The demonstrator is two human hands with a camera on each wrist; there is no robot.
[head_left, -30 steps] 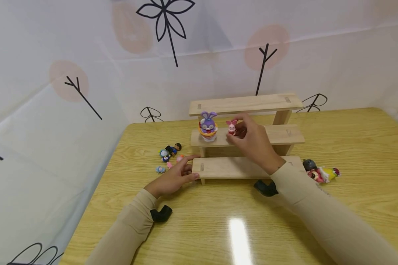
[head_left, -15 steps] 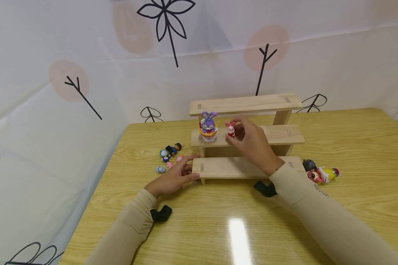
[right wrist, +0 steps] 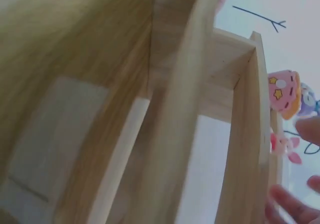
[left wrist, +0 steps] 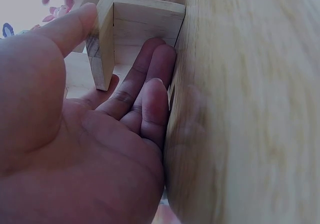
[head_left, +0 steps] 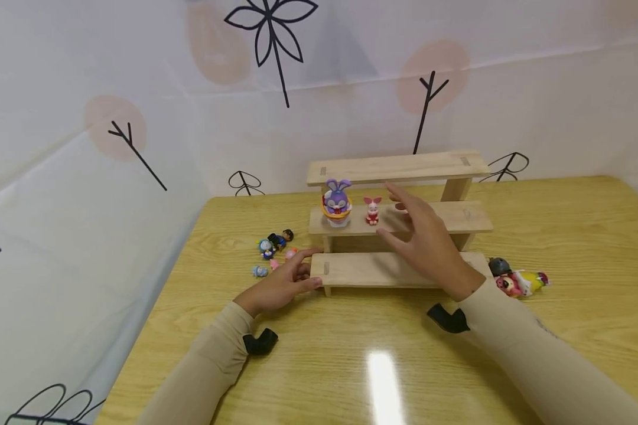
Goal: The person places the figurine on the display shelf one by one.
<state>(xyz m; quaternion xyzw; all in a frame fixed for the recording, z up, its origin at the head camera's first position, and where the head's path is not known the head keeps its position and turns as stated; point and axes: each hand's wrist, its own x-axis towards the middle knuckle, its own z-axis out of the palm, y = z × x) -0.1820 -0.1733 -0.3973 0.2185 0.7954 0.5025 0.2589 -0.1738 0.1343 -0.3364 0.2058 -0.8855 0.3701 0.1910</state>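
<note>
On the middle step of a three-tier wooden display shelf (head_left: 374, 270) sits a small pink piglet figurine (head_left: 372, 212), upright with tall ears. To its left stands a purple rabbit figurine (head_left: 337, 203) with an orange ring. My right hand (head_left: 430, 248) is just right of the piglet, thumb and fingers spread apart, nothing held. My left hand (head_left: 277, 288) grips the left end of the lowest step, thumb at its front corner. The left wrist view shows the board's end (left wrist: 101, 49) between thumb and fingers, several fingers extended low along the table.
Several small figurines (head_left: 267, 248) lie on the wooden table (head_left: 319, 366) left of the shelf. Off the shelf's right end lie a pink bear figurine (head_left: 507, 284), a yellow one (head_left: 534, 280) and a dark round piece (head_left: 500, 265). A patterned cloth (head_left: 351, 118) hangs behind.
My right hand has let go of the piglet figurine and drawn back to the right, fingers spreading. The piglet stays on the middle step. My left hand keeps its hold on the lowest step.
</note>
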